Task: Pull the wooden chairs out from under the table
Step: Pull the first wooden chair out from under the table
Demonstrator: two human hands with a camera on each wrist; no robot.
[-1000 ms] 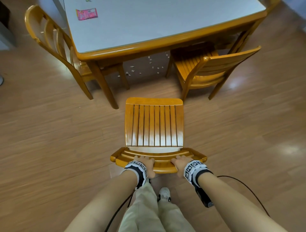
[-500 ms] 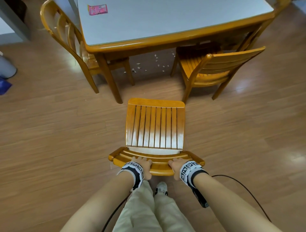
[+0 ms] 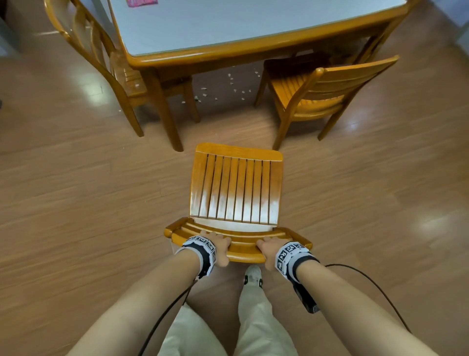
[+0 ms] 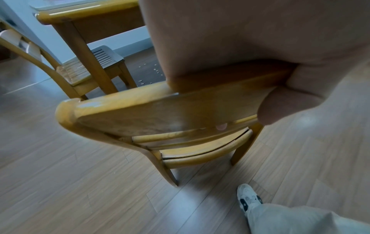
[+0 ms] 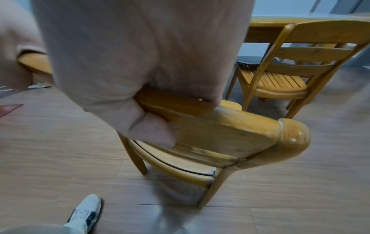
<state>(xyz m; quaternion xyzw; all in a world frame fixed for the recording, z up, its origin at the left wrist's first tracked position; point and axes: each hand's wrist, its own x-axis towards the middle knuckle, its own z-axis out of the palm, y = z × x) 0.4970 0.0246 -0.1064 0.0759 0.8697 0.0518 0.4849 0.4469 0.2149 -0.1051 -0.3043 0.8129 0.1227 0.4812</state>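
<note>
Two hands on the near chair (image 3: 236, 188), frame centre, clear of the table (image 3: 253, 28): left hand (image 3: 219, 245) and right hand (image 3: 270, 247) both curl over its top rail. Rail runs left-right, both equally near; next chair (image 3: 322, 89) upper right, right-hand side.

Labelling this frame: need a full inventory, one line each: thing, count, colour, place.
held chair: 1, honey-brown wood, clear of the table, facing it, top rail in both hands
chair on the left: 1, same wood, seat partly under the table
chair on the right: 1, same wood, seat partly under the table
table: 1, pale grey top, wooden rim and legs, far side
pink packet: 1, on the tabletop, cut off
scraps: many, whitish, floor under the table
floor: brown wood planks
left hand: grips the rail
right hand: grips the rail
</note>
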